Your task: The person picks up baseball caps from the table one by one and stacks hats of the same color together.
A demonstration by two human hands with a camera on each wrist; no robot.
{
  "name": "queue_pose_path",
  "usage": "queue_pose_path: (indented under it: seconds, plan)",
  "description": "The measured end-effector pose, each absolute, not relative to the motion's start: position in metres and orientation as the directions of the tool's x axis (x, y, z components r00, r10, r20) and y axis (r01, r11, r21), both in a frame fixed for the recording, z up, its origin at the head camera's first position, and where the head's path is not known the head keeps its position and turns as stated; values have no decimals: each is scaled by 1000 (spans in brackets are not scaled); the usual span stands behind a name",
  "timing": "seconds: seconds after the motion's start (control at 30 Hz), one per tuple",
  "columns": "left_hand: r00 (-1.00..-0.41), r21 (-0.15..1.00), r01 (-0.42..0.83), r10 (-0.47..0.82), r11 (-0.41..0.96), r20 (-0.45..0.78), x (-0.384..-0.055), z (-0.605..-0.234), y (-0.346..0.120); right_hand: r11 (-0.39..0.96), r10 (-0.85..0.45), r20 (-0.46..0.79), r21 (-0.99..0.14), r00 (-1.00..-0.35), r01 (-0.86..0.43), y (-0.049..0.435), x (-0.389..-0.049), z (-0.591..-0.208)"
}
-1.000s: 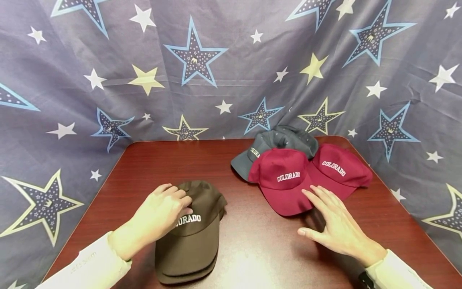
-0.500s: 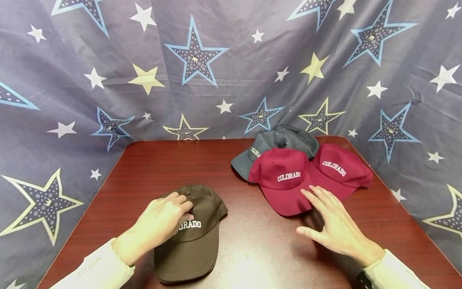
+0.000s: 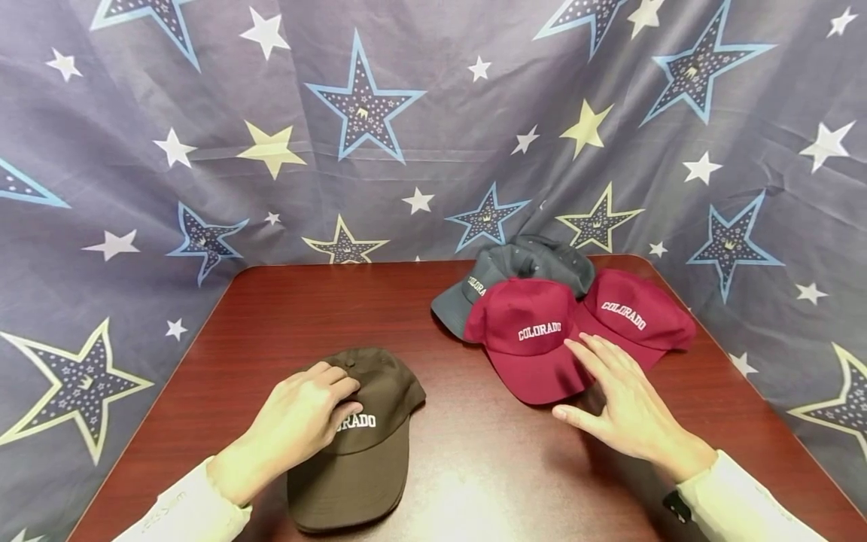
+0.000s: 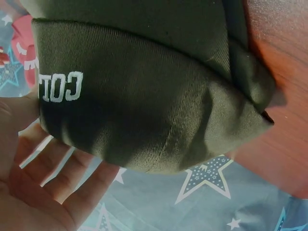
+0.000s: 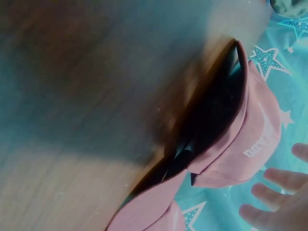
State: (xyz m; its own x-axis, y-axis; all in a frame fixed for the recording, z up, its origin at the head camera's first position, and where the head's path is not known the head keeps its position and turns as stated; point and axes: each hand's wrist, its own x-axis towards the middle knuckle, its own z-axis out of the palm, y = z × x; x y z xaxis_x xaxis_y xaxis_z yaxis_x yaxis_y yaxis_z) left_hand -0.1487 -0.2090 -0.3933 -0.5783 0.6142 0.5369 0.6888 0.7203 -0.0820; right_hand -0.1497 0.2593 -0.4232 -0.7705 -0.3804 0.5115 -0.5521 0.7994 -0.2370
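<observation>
Stacked on the near left of the table is an olive-brown cap (image 3: 369, 467) with white lettering, brim toward me; an edge of another olive cap (image 4: 252, 72) shows beneath it in the left wrist view. My left hand (image 3: 294, 410) is at its crown, thumb beside the lettering, fingers extended and spread in the left wrist view. To the right, my right hand (image 3: 630, 410) hovers with spread fingers near the brims of a red cap (image 3: 531, 320) and a second red cap (image 3: 640, 309). It holds nothing.
Behind the red caps sits a grey cap (image 3: 450, 305), overlapped by other grey headwear (image 3: 555, 260) at the table's far edge. A star-patterned cloth (image 3: 406, 181) hangs behind the reddish-brown table (image 3: 318, 301).
The upper olive cap has come down over the lower one, whose brim edge no longer shows in the head view. My left hand lowered with it. My right hand has barely moved.
</observation>
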Motion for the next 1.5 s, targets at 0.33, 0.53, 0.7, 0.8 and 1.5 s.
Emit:
queue_pose_path:
  seconds: [0.33,0.53,0.7,0.8,1.5]
  plan:
    - [-580,-75,688,609,722,541,-152,-395,-205,805,-378,523,-221,-764,-550,255,-158,-419]
    - [-581,-74,687,607,723,542,-156,-398,-202,805,-373,532,-222,-760,-550,252,-162,-417]
    - [-577,-72,684,600,726,554,-158,-400,-203,806,-376,534,-216,-758,-552,247,-168,-413]
    - [-577,-73,683,599,727,556,-158,-400,-204,808,-374,526,-221,-764,-547,245,-173,-409]
    - [-620,127,667,451,734,642,-153,-400,-211,849,-310,444,-270,-841,-455,239,-219,-389]
